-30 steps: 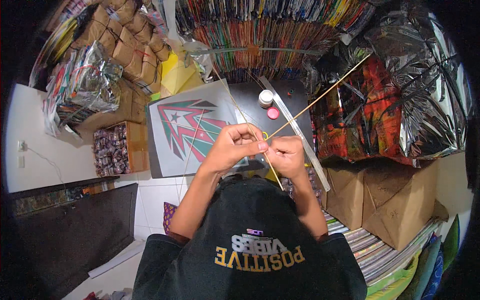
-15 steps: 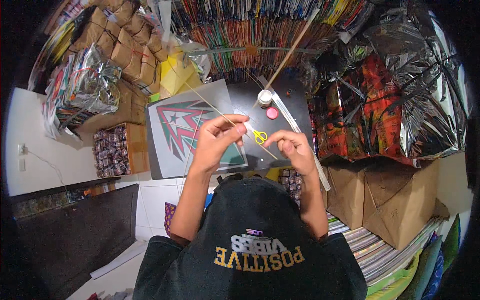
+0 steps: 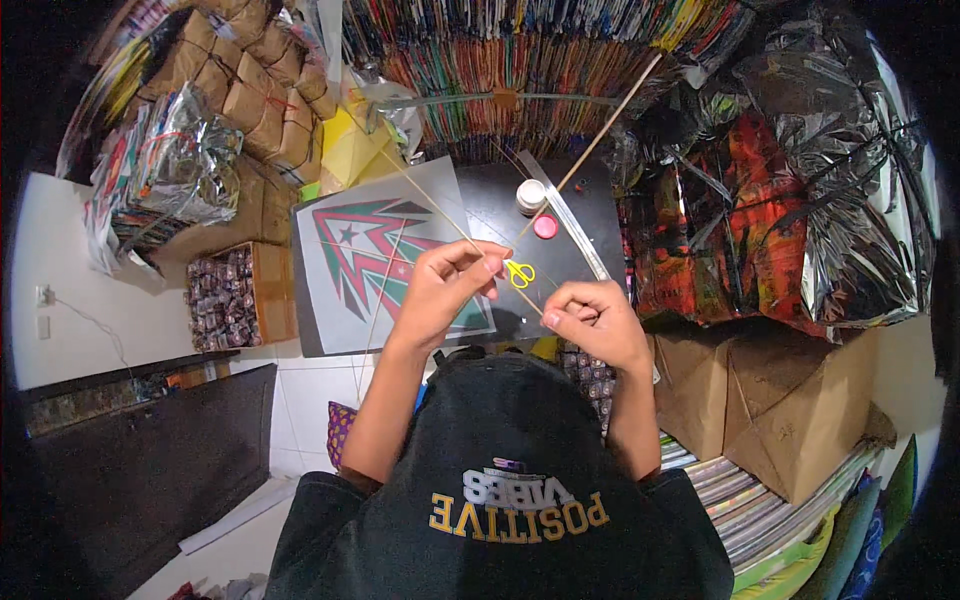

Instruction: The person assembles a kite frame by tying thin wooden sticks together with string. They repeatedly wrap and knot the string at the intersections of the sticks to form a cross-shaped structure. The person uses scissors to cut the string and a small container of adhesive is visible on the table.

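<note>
My left hand (image 3: 450,285) pinches a thin bamboo stick (image 3: 425,195) between thumb and fingertips. This stick slants from the upper left, through the left hand, down to my right hand (image 3: 598,325). There the right thumb and forefinger close on its lower end. A second long thin stick (image 3: 610,118) rises toward the upper right, its lower end close to the left fingertips; whether the two are joined I cannot tell. Yellow-handled scissors (image 3: 520,274) lie between my hands on the dark table (image 3: 500,185). Left of them is a pale sheet with a red, green and black pattern (image 3: 345,215).
A white open jar (image 3: 531,196), a pink lid (image 3: 545,227) and a metal ruler (image 3: 575,225) lie at the table's right. Stacked folded sheets (image 3: 480,70) line the back. Black plastic-wrapped bundles (image 3: 760,190) crowd the right side, wrapped packs (image 3: 250,105) the left.
My right hand has moved slightly down and right, onto the stick's lower end. The second stick has swung to the right and down. The left hand keeps its pinch, slightly lower.
</note>
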Motion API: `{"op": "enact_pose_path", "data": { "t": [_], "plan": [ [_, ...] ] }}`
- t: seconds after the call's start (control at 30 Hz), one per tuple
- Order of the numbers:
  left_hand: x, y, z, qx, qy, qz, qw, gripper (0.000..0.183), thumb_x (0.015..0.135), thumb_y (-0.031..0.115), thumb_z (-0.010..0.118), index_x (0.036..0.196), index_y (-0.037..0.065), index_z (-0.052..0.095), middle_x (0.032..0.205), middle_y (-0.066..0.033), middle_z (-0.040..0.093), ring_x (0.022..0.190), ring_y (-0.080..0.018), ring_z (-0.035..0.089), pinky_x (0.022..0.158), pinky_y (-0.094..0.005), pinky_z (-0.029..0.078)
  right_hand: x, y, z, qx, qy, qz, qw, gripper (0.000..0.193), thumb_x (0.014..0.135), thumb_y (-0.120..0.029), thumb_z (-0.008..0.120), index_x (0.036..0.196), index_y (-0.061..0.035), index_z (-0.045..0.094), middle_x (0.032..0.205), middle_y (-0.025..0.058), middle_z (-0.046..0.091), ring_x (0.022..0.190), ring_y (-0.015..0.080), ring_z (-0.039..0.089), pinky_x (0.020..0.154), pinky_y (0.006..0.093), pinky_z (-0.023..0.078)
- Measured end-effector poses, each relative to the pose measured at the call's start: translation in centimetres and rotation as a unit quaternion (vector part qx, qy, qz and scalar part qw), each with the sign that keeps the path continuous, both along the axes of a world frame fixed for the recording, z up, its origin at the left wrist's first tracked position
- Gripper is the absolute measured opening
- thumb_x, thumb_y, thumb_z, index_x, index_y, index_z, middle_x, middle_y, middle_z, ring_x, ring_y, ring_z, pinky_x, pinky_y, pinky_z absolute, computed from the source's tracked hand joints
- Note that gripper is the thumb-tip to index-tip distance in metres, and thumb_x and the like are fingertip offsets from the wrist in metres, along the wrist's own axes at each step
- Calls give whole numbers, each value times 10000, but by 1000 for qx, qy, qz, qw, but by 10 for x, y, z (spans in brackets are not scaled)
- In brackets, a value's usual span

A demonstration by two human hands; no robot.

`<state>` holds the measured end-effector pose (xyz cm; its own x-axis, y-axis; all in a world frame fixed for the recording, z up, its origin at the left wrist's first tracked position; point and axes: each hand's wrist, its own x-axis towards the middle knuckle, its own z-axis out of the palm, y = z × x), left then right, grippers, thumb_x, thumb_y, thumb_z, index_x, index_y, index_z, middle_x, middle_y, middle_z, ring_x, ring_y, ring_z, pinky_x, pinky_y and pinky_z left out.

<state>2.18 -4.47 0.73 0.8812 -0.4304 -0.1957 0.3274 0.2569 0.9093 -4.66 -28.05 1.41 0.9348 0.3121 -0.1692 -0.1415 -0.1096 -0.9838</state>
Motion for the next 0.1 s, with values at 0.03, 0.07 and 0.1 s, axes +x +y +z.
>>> {"op": "enact_pose_path", "data": {
  "t": [0.03, 0.07, 0.1],
  "plan": [
    [1, 0, -2, -10, 14, 8, 1000, 299, 926, 197, 721, 1108, -37, 683, 904, -75, 688, 761, -134, 607, 724, -271, 491, -1, -2, 0, -4, 0, 5, 1000, 138, 928, -114, 682, 946, 19, 711, 757, -37, 651, 626, -21, 433, 530, 183, 315],
    [2, 1, -5, -20, 29, 15, 999, 320, 929, 213, 719, 1127, -35, 677, 923, -80, 692, 777, -136, 612, 738, -271, 495, -1, -4, 1, -8, 1, 8, 1000, 139, 931, -115, 678, 950, 19, 711, 773, -24, 673, 636, -16, 467, 541, 174, 336],
    [4, 2, -7, -29, 43, 21, 998, 341, 932, 229, 718, 1145, -33, 670, 941, -84, 695, 793, -139, 617, 752, -272, 498, -2, -6, 1, -12, 2, 12, 1000, 140, 934, -116, 674, 954, 18, 711, 789, -11, 694, 647, -11, 500, 551, 166, 357]
  ]
}}
